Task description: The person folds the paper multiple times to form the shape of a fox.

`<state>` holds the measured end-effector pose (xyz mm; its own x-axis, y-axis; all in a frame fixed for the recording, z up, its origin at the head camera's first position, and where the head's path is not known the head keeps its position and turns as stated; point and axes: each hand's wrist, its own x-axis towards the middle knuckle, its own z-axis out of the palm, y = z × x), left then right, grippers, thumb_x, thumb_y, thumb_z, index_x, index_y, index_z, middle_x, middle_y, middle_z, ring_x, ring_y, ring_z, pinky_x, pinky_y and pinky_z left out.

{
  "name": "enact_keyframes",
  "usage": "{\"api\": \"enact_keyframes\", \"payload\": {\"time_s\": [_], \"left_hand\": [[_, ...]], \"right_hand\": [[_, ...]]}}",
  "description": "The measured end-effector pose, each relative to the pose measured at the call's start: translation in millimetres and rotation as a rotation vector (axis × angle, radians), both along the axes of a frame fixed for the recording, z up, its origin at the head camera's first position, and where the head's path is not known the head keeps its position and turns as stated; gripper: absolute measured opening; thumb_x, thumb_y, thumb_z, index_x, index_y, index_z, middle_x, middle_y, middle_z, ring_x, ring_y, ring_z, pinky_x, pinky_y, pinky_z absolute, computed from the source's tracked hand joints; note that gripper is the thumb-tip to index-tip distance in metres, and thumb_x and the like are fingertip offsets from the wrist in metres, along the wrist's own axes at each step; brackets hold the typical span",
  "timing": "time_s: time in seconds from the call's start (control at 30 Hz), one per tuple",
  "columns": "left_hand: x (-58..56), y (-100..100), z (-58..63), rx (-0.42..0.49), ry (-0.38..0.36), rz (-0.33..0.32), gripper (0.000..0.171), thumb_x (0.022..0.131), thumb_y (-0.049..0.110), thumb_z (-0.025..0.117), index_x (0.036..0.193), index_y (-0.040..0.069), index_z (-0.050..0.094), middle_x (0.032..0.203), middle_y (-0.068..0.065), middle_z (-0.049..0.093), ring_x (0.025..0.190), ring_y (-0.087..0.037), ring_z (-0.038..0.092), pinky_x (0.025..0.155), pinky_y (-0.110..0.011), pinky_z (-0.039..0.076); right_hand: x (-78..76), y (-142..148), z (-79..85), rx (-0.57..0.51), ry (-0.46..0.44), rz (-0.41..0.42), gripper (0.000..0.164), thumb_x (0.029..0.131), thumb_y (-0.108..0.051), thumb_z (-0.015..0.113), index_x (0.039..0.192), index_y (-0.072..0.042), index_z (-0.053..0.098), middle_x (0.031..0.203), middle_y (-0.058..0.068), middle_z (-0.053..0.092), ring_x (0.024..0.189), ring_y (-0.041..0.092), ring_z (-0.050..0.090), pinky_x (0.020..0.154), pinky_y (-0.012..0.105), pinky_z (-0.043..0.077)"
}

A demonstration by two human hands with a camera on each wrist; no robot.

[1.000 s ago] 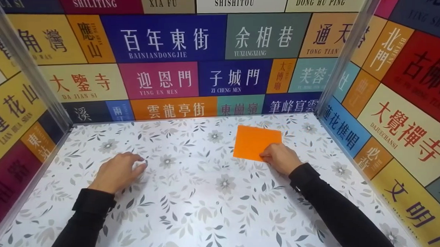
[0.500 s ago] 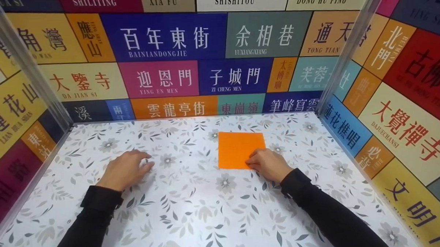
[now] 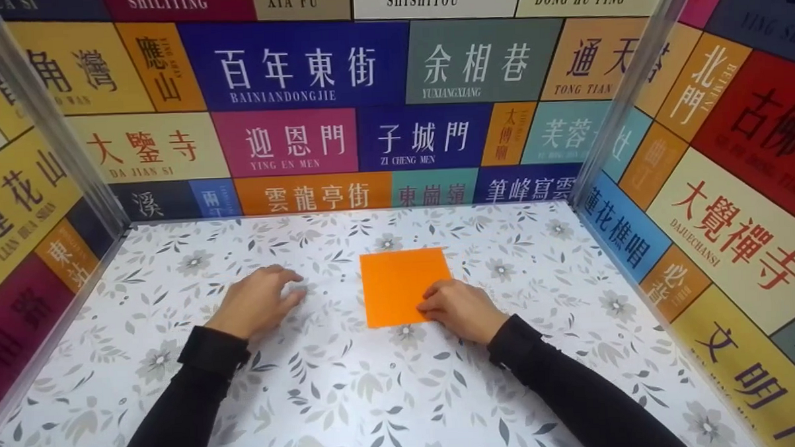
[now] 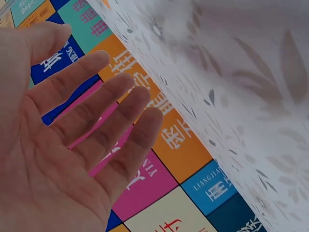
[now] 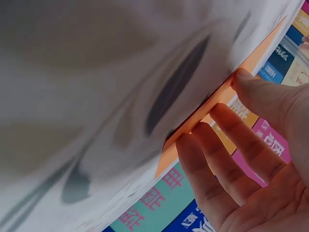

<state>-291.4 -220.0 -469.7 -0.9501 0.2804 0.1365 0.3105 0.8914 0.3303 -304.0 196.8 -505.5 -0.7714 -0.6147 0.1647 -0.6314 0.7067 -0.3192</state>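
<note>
A square sheet of orange paper (image 3: 399,283) lies near the middle of the table. My right hand (image 3: 465,310) pinches it at its near right edge between thumb and fingertips. In the right wrist view the paper (image 5: 259,50) appears almost edge-on, with the thumb and fingertips against its edge, slightly lifted there. To the left of the paper, my left hand (image 3: 258,302) hovers over the table, apart from the sheet and holding nothing. The left wrist view shows that hand's (image 4: 87,121) fingers spread and loosely bent.
The tabletop (image 3: 324,398) has a white cover with grey leaves and flowers. A back wall (image 3: 293,68) and side walls of colourful lettered panels enclose it, with clear strips (image 3: 615,103) at the corners.
My right hand has drawn the orange paper left and toward me, and the sheet has turned a little. My left hand has moved right, closer to it.
</note>
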Motion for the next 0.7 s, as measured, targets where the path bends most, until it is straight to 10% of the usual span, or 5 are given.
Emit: {"api": "enact_keyframes", "payload": {"time_s": [0.7], "left_hand": [[-12.6, 60.4, -13.5, 0.014, 0.042, -0.159, 0.031, 0.110, 0.023, 0.082, 0.135, 0.007, 0.084, 0.132, -0.019, 0.083, 0.116, -0.039, 0.081, 0.102, -0.059, 0.069]], "right_hand": [[21.1, -35.8, 0.3, 0.006, -0.009, 0.067, 0.021, 0.109, -0.018, 0.083, 0.129, -0.018, 0.091, 0.137, 0.010, 0.084, 0.130, 0.036, 0.079, 0.110, 0.055, 0.068]]}}
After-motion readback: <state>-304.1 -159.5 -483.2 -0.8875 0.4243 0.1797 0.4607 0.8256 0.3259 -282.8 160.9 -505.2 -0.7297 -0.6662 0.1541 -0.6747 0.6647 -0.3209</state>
